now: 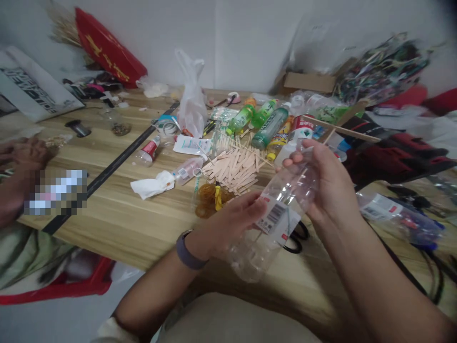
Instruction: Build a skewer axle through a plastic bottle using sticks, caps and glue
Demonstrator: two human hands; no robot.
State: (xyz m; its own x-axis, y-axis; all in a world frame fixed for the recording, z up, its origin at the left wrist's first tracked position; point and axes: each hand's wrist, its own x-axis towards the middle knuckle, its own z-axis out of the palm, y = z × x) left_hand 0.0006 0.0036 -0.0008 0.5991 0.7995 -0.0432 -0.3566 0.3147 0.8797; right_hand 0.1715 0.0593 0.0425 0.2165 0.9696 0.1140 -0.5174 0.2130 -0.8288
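Both of my hands hold a clear plastic bottle [282,219] with a white barcode label, tilted above the table. My left hand [232,221], with a dark band on its wrist, is closed around the label side. Closed on the upper part near the neck is my right hand [326,176]. Crossed wooden sticks [333,131] show just beyond my right fingers; whether they touch the hand I cannot tell. Behind the bottle lies a heap of flat wooden sticks [232,164], with brown rubber bands [207,200] nearer. Black-handled scissors [298,238] lie partly hidden under the bottle.
Several drink bottles [270,126] lie behind the sticks. A white plastic bag [193,95] stands at the back. Another clear bottle [396,214] lies at right. At left, another person's hands [24,155] rest near the table's edge, beside a wire spool [78,128].
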